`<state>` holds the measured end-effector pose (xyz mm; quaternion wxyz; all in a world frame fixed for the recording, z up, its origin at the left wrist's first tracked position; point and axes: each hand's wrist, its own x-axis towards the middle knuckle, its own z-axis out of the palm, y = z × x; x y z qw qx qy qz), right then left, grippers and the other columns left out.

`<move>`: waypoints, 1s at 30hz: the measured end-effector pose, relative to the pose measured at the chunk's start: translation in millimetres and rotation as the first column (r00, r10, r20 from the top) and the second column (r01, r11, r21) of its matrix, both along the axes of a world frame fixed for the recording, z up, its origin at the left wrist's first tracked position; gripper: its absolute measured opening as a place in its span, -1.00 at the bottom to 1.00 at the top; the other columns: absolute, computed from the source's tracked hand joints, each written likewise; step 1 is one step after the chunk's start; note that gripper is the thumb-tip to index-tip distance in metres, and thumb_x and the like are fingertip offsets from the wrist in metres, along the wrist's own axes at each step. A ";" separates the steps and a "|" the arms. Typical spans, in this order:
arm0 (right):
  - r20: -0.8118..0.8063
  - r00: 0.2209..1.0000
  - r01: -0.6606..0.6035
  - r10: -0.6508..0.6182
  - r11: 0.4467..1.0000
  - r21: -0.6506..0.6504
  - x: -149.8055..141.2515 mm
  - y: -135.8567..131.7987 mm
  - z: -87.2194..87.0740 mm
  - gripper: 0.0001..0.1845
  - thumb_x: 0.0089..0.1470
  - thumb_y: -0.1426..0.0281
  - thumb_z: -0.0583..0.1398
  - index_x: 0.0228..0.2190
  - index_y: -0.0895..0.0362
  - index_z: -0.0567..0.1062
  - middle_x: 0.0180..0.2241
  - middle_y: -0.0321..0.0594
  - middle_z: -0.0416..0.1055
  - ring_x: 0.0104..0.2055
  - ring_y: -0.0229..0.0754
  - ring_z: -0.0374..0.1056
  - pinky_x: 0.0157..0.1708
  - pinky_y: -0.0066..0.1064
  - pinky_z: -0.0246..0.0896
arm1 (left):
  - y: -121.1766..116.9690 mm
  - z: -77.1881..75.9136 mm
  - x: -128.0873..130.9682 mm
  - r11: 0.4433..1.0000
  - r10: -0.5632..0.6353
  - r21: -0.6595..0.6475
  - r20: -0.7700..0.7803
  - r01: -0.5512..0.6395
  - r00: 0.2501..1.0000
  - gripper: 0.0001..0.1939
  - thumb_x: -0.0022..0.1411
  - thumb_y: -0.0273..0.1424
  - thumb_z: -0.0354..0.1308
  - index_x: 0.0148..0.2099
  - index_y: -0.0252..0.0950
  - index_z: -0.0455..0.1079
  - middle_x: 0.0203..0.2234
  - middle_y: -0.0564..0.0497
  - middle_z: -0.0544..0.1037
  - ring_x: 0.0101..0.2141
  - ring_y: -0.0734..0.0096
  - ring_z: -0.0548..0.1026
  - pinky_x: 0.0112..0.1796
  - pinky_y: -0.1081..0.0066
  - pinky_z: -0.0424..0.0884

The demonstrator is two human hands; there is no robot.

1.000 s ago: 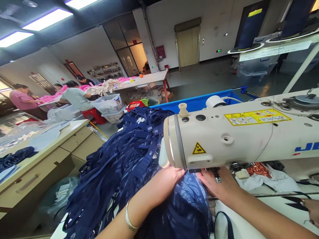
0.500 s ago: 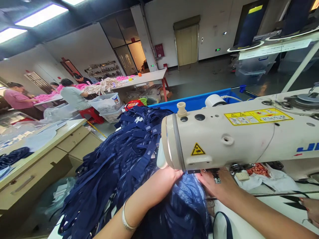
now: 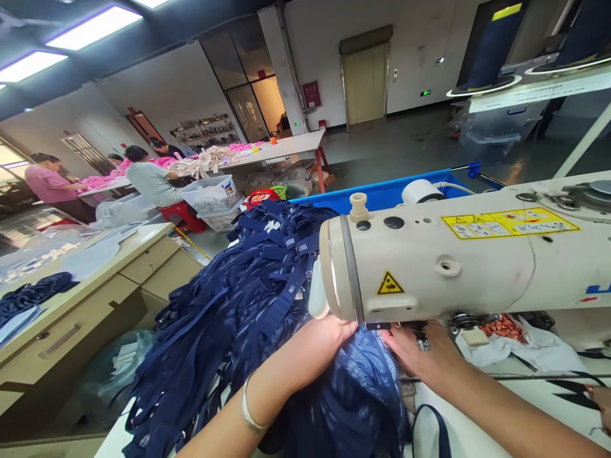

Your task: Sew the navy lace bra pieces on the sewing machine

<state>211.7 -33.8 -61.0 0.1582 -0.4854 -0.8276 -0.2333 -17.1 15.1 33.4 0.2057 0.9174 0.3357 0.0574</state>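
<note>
Navy lace fabric (image 3: 365, 362), part of a strapped garment, lies beneath the head of a white sewing machine (image 3: 420, 267). At its left side, just below the machine's end, my left hand (image 3: 329, 337) is closed on the lace, a silver bangle on the wrist. From the right, my right hand (image 3: 410, 350) reaches under the machine arm, its fingers closed at the lace's edge. The machine head hides the fingertips of both hands and the needle area. Beside my left forearm spreads a big heap of navy straps and garments (image 3: 210, 343).
A blue bin (image 3: 377, 196) stands behind the machine. Thread cones (image 3: 487, 57) rise at upper right. To the left is a drawer desk (image 3: 81, 318). Several people sit or stand at a long table (image 3: 291, 146) holding pink items. A hand (image 3: 599, 401) shows at the right edge.
The whole view has shifted slightly, so the machine and heap appear further right. Both hands stay at the lace under the machine head, with little visible movement of their own.
</note>
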 end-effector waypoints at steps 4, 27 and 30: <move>0.183 0.983 -0.002 0.011 0.999 -0.047 4.3 -2.1 -13.4 -0.33 -0.01 0.72 -0.08 0.09 0.06 0.32 0.11 -0.22 0.25 -0.18 0.18 0.34 -0.36 0.19 0.33 | -0.7 0.9 0.0 0.999 -0.013 0.034 0.002 0.013 1.000 -0.63 0.39 -0.46 -0.20 0.12 -0.18 0.31 -0.07 0.04 0.52 -0.06 0.39 0.44 0.09 0.33 0.25; 0.061 0.998 -0.005 0.001 0.998 0.055 1.4 -4.0 -3.5 -0.38 0.08 0.70 -0.12 0.06 0.01 0.37 0.08 -0.18 0.28 -0.07 0.22 0.34 -0.25 0.28 0.30 | -2.9 7.1 4.1 0.990 -0.043 0.133 -0.093 0.055 0.995 -0.69 0.35 -0.54 -0.10 0.08 -0.29 0.29 -0.08 -0.05 0.49 -0.08 0.34 0.45 -0.01 0.35 0.35; 0.200 0.979 0.008 -0.030 0.994 0.108 3.5 -2.6 -4.6 -0.45 0.13 0.63 -0.05 0.08 0.03 0.35 0.08 -0.18 0.29 -0.16 0.09 0.38 -0.31 0.07 0.41 | -3.0 7.0 3.8 0.989 -0.039 0.135 -0.098 0.052 0.994 -0.69 0.38 -0.51 -0.15 0.09 -0.27 0.28 -0.08 -0.05 0.50 -0.07 0.32 0.44 -0.04 0.34 0.38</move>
